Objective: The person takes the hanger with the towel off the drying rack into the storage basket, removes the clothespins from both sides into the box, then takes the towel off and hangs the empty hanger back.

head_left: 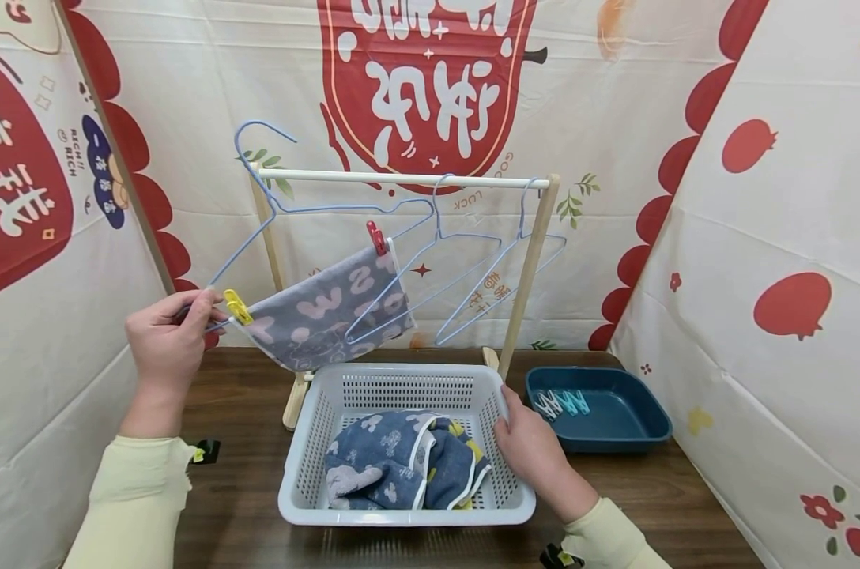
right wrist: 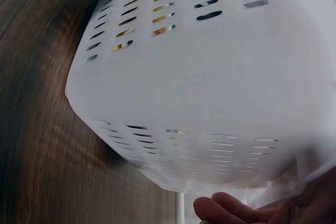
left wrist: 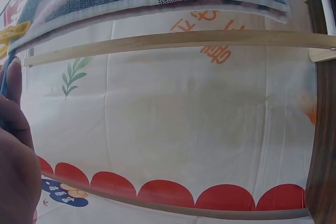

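My left hand [head_left: 170, 336] pinches the lower left corner of a blue wire hanger [head_left: 316, 209], held up at the rack's left side. A grey-blue patterned towel [head_left: 330, 304] hangs from it, fastened by a yellow clothespin [head_left: 238, 307] and a red clothespin [head_left: 376, 238]. In the left wrist view, the towel's white hem [left wrist: 131, 17] runs across the top. My right hand [head_left: 533, 442] grips the right rim of a light grey laundry basket [head_left: 409, 518], its fingers [right wrist: 226, 209] outside the wall. Inside the basket lies a crumpled dark blue towel [head_left: 383, 458] with white edging.
Behind the basket stands a wooden drying rack with a white bar [head_left: 401, 179]. Two more blue hangers [head_left: 437, 236] [head_left: 521, 236] hang at its right end. A dark blue tray [head_left: 625, 442] at right holds several clothespins [head_left: 572, 402]. Printed cloth walls enclose the brown table [head_left: 238, 490].
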Motion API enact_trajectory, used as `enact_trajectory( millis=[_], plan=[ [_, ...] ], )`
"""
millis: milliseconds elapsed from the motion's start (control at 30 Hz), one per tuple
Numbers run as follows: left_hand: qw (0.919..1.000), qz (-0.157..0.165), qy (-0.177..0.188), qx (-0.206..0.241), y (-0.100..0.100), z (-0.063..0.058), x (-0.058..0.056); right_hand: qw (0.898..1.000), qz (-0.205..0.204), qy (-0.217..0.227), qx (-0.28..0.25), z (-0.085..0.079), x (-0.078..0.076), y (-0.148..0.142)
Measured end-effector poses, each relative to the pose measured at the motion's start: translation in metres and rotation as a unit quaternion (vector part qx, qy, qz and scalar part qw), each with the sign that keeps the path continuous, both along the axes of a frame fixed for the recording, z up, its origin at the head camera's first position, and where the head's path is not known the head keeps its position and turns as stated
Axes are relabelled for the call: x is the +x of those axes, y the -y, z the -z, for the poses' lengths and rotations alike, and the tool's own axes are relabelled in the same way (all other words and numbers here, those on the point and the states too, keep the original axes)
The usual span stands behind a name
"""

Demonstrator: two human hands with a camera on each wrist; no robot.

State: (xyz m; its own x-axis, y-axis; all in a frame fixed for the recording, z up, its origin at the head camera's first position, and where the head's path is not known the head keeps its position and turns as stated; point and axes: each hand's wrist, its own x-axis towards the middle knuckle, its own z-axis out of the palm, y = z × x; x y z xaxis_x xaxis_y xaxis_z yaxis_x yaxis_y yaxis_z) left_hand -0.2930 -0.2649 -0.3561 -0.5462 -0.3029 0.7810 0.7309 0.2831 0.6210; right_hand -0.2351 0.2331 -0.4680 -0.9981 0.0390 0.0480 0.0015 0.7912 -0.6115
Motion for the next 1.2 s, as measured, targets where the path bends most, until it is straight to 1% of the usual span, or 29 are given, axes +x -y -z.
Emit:
enact_trajectory(
  millis=[67, 200, 300, 400, 500, 633, 833, 967, 1033, 1200],
  plan=[
    [0.9999, 0.008, 0.001, 0.009, 0.002, 0.0, 0.001, 1.0, 0.0, 0.001, -0.003, 0.0, 0.0, 0.0],
    [0.9971, 0.061, -0.007, 0.046, 0.004, -0.001, 0.002, 1.0, 0.002, 0.003, -0.007, 0.002, 0.0, -0.001],
    [0.9906, 0.112, -0.011, 0.078, 0.006, -0.004, 0.005, 1.0, 0.005, 0.004, -0.005, 0.002, 0.0, -0.001],
    [0.9856, 0.143, -0.008, 0.09, 0.006, -0.007, 0.009, 1.0, 0.008, 0.005, -0.005, 0.002, 0.0, 0.0],
    [0.984, 0.158, 0.003, 0.082, 0.006, -0.009, 0.013, 1.0, 0.006, 0.004, -0.008, 0.001, -0.001, 0.0],
    [0.984, 0.168, 0.02, 0.056, 0.008, -0.01, 0.018, 1.0, 0.005, 0.005, -0.009, 0.001, 0.0, 0.0],
    [0.9811, 0.188, 0.042, 0.018, 0.009, -0.01, 0.023, 1.0, 0.01, 0.007, -0.007, 0.002, -0.001, 0.0],
    [0.9788, 0.2, 0.043, 0.0, 0.008, -0.009, 0.025, 1.0, 0.01, 0.008, -0.007, 0.001, -0.001, 0.001],
    [0.977, 0.209, 0.041, -0.001, 0.008, -0.008, 0.025, 1.0, 0.01, 0.008, -0.006, 0.001, 0.0, 0.001],
    [0.9695, 0.243, 0.033, 0.007, 0.007, -0.005, 0.025, 1.0, 0.005, 0.009, -0.01, 0.0, 0.001, 0.001]
  ],
)
